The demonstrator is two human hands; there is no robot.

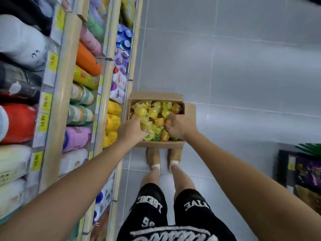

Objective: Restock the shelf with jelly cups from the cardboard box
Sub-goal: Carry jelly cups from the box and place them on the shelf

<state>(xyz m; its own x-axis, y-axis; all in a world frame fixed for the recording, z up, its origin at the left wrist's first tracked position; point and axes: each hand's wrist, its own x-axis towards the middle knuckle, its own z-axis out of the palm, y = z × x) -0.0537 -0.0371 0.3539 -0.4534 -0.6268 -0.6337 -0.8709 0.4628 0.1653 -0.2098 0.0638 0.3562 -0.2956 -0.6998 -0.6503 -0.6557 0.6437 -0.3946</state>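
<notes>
Jelly cups [157,110] are gripped in the cardboard box [156,96] by the curled left hand [131,130] and right hand [181,126] | shelf [111,70] is located leftward, nearest the left hand

On my feed the grey tiled floor [243,75] carries an open cardboard box [161,144], sitting flat right up against the foot of the shelf unit [57,101]. A pair of tan slippers [152,157] stands on the tiles just beside the box. The bottom shelf [132,63] holds yellow packs [112,119] next to the box, with white packs [119,84] and purple packs [121,58] further along.
</notes>
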